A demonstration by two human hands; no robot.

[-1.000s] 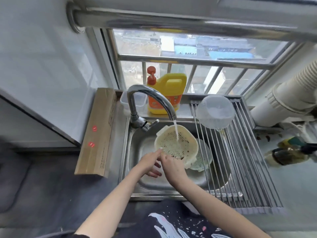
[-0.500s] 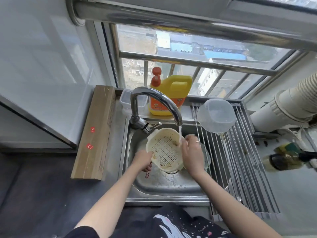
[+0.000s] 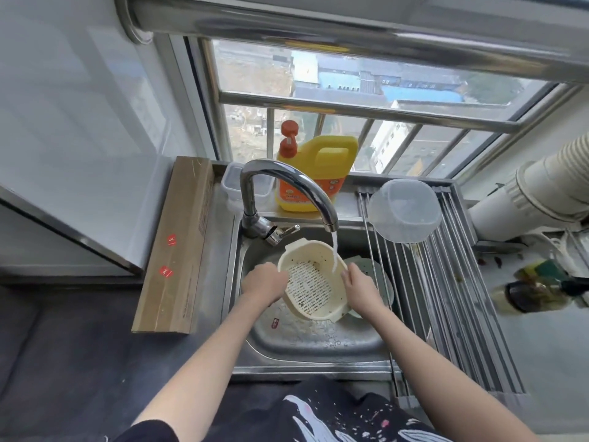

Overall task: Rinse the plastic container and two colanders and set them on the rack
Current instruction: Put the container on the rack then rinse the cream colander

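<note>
Head view: cream colander (image 3: 314, 287) tilted under the faucet (image 3: 287, 189) stream inside the sink (image 3: 318, 342) so water flushes specks off, gripped at opposite rims by left hand (image 3: 264, 282) and right hand (image 3: 361, 290). Green colander (image 3: 376, 275) waiting beneath. Plastic container (image 3: 404, 210) upturned on rack (image 3: 462, 298), draining.

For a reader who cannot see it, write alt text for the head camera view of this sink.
Two hands, left hand and right hand, hold a cream colander tilted under the running tap over a steel sink. A green colander lies behind it, and a clear plastic container rests upside down on the rack.
</note>
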